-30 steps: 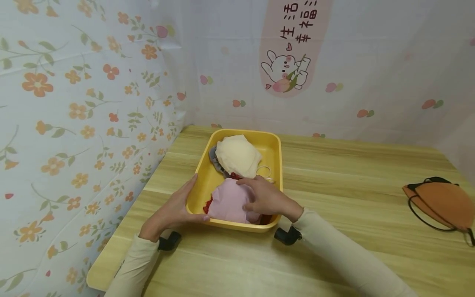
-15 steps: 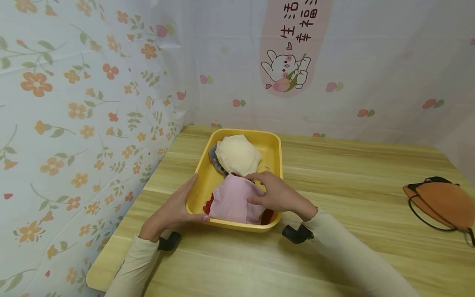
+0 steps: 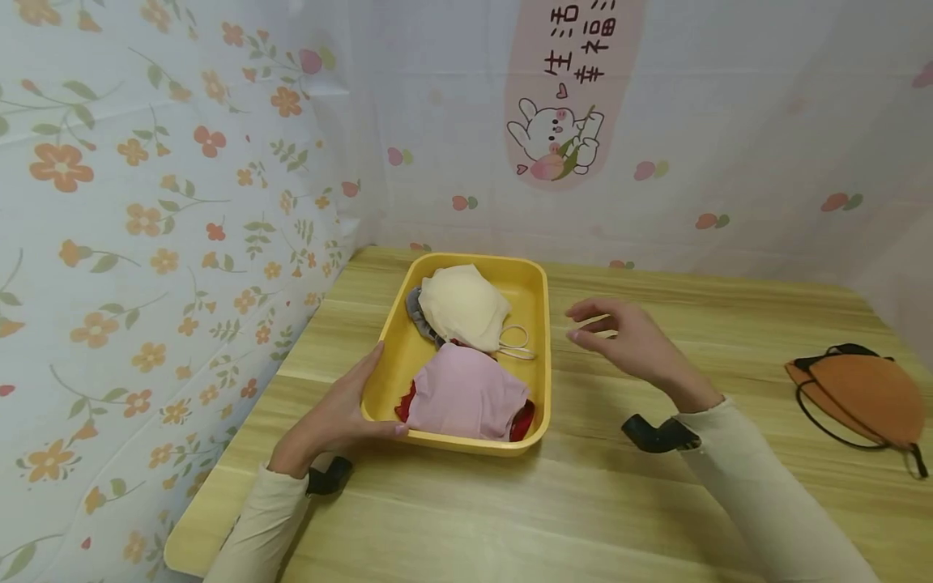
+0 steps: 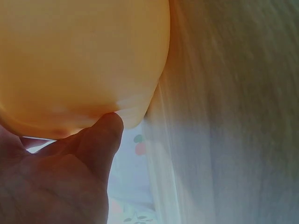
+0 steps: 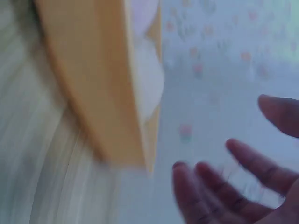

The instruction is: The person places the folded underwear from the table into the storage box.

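Note:
My left hand (image 3: 338, 413) holds the near left corner of a yellow plastic tray (image 3: 545, 348), its thumb along the front rim and the other fingers at the left side. In the left wrist view a fingertip touches the outside of the tray. Inside, a pink face mask (image 3: 466, 393) covers the near half, over something red (image 3: 521, 421). Behind it lies a cream face mask (image 3: 465, 304) with thin ear loops (image 3: 514, 336). A grey fabric piece (image 3: 417, 312) shows at its left. To the tray's right, my right hand (image 3: 634, 340) hovers with loosely bent fingers, holding nothing.
An orange face mask (image 3: 867, 397) with black straps lies at the right of the wooden table (image 3: 466, 518). Flowered cloth (image 3: 160, 243) hangs along the left side, and a printed curtain (image 3: 437, 121) along the back. A black wrist mount (image 3: 656, 435) sits under my right wrist.
My right hand has let go of the pink face mask and moved right, out of the tray. The pink mask now lies spread out. My left hand stays on the tray.

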The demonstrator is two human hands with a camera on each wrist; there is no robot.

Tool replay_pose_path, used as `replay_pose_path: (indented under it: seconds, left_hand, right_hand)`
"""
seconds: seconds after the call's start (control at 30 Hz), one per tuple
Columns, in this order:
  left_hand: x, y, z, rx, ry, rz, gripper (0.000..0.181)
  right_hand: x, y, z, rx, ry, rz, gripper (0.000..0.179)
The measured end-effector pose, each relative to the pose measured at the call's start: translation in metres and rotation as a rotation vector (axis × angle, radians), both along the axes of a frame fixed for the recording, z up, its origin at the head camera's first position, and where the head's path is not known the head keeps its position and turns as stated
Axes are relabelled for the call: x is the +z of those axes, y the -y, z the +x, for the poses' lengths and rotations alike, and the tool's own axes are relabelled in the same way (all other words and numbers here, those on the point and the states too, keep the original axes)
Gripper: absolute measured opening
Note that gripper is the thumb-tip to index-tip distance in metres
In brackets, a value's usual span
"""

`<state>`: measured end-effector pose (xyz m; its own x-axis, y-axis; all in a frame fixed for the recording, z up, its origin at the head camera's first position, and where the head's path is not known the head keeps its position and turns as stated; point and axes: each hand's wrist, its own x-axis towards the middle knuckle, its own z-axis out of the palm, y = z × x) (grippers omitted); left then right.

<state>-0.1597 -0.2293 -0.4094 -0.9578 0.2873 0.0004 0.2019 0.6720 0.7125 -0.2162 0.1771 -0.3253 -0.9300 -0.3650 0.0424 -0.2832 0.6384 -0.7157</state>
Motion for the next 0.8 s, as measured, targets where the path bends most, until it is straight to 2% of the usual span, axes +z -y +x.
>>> replay_pose_path:
  seconds: [0.07,0.2,0.37,0.5,0.6,0.7,0.8]
  left_hand:
    - [0.000,0.000,0.000,0.005,0.007,-0.001,0.129]
    - [-0.001,0.001,0.000,0.012,0.014,-0.002,0.129]
    - [-0.002,0.001,0.000,0.005,0.005,0.008,0.129]
    - [-0.002,0.002,0.000,0.002,-0.004,0.009,0.129]
    - [-0.002,0.001,-0.001,-0.003,-0.013,0.010,0.129]
    - [-0.003,0.001,-0.001,-0.010,-0.018,0.010,0.129]
    - [-0.004,0.000,-0.001,-0.012,-0.019,0.008,0.129]
  right_hand:
    - [-0.003,-0.023,-0.007,-0.037,-0.009,-0.006,0.041]
    - [-0.015,-0.070,-0.020,-0.103,-0.097,-0.011,0.041]
    - [-0.022,-0.116,-0.029,-0.221,-0.165,-0.026,0.040]
    - [-0.024,-0.147,-0.028,-0.312,-0.174,-0.024,0.040]
    - [-0.027,-0.171,-0.026,-0.375,-0.167,-0.066,0.031]
    - [-0.031,-0.196,-0.024,-0.460,-0.150,-0.147,0.019]
    - [-0.034,-0.219,-0.022,-0.533,-0.111,-0.255,0.017]
